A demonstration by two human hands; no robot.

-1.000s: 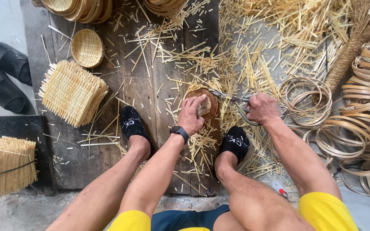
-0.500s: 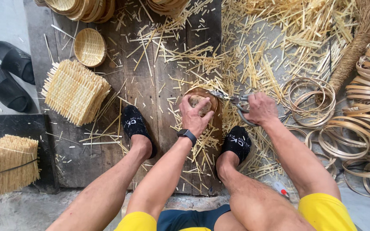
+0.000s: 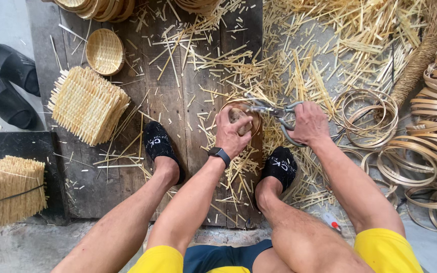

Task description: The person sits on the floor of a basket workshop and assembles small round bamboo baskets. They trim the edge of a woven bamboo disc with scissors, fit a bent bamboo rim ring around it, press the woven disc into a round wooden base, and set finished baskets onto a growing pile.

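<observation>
The left hand (image 3: pixel 232 132) clamps its fingers on a small round basket (image 3: pixel 243 112) while the right hand (image 3: pixel 307 124), just beside it, grips shears (image 3: pixel 274 111) pointing leftward at its rim.

Bright, even daylight; sharp, soft-shadowed.

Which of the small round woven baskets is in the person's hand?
The one under the left hand, beside the scissors held by the right hand. The other basket lies untouched on the wooden boards.
</observation>
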